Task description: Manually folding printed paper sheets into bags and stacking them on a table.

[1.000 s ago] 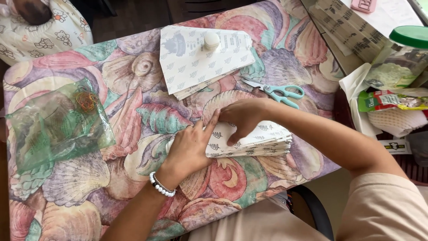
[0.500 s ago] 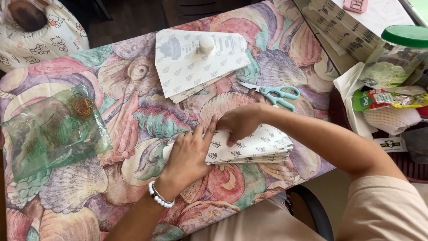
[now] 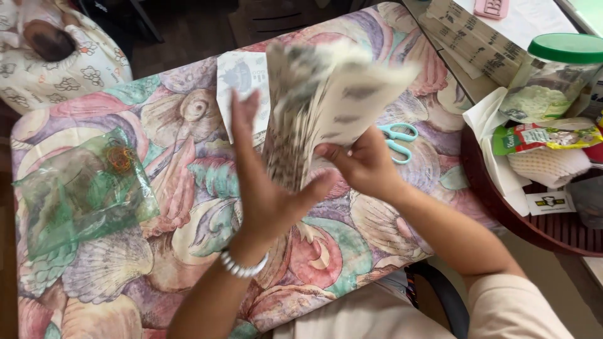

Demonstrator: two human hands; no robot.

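While the stack of papers (image 3: 320, 107) stands lifted on edge above the table (image 3: 188, 263), both hands are on it, and the sheets show blurred, as if in motion. The right hand (image 3: 364, 166) grasps the stack from the near side, fingers curled around its lower edge. The left hand (image 3: 267, 188), with a beaded bracelet (image 3: 242, 269) at the wrist, stands flat and spread against the left face of the stack, thumb stretched toward its bottom; it braces the sheets rather than closing around them.

The table wears a cloth printed with seashells. Behind the raised stack lies another white printed sheet (image 3: 239, 78), partly hidden. A pair of teal-handled scissors (image 3: 397, 139) lies just right of the hands. A green see-through bag (image 3: 81, 188) with rubber bands in it rests well to the left. At the right, a jar with a green lid (image 3: 553, 69) and some packets sit by a dark round tray (image 3: 502, 213).

The main risk I judge here is the sheets fanning apart: only one hand truly grips them, so loose pages could slide out and scatter over the cloth. The scissors are close enough that a swinging corner might knock them.
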